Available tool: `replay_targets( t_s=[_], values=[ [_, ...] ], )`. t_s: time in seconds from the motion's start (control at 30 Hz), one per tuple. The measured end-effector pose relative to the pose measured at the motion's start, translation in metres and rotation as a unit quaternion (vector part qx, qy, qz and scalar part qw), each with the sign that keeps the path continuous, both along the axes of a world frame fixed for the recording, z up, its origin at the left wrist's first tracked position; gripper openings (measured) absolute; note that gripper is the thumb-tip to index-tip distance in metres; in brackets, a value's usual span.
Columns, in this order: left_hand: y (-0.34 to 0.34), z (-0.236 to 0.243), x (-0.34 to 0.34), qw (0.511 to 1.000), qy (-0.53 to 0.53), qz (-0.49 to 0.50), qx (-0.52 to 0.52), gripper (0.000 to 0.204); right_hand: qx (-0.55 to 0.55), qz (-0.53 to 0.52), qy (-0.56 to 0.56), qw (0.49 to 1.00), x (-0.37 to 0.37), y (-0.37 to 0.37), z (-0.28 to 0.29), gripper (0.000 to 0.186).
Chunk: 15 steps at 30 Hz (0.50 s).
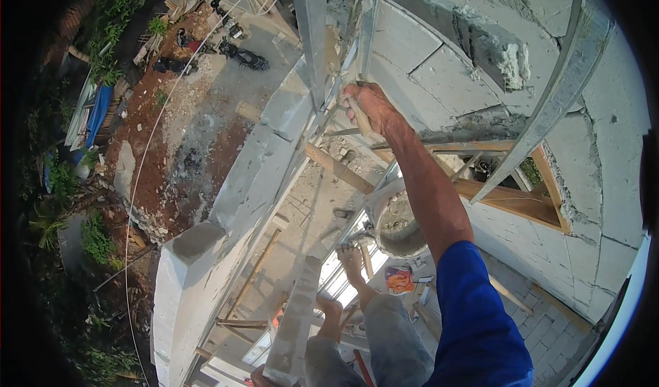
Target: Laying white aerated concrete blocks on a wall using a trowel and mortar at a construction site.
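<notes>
My right hand (pixel 372 107) reaches up to the wall corner, closed round the pale wooden handle (pixel 359 117) of a tool. The tool's working end is hidden by the hand and the metal uprights. At the lower edge, part of my left hand (pixel 258 376) shows against the bottom end of a long grey concrete block (pixel 294 322), gripping it. The block stands tilted beside my legs. Below my right forearm is a round bucket (pixel 400 226) with wet grey mortar inside.
My bare feet (pixel 350 256) stand high above a littered floor. Metal uprights (pixel 312 37) rise near my right hand. A block wall (pixel 268 133) runs along the left, with parked motorbikes (pixel 244 56) far below. A wooden frame (pixel 511 198) sits in the right wall.
</notes>
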<state>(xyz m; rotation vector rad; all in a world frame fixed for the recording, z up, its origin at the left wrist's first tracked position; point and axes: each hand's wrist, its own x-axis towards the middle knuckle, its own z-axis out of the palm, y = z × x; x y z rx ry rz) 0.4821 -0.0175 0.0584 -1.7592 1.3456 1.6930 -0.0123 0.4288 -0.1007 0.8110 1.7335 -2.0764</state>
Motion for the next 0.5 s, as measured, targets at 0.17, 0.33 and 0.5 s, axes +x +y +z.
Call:
replay_targets(
  t_s=[0.17,0.33,0.5],
  values=[
    [-0.02,-0.021,0.044,0.99,0.021,-0.116,-0.073,0.057,-0.236,-0.012,0.006,0.972,-0.024,-0.003,-0.022,0.021],
    [-0.021,-0.025,0.041,0.998,0.043,-0.038,-0.009,0.052,-0.359,-0.048,0.003,0.932,-0.032,-0.003,-0.038,0.023],
    [-0.054,-0.046,0.088,0.948,0.006,-0.267,-0.172,0.05,-0.368,-0.058,0.008,0.928,-0.033,-0.011,-0.033,0.03]
  ],
)
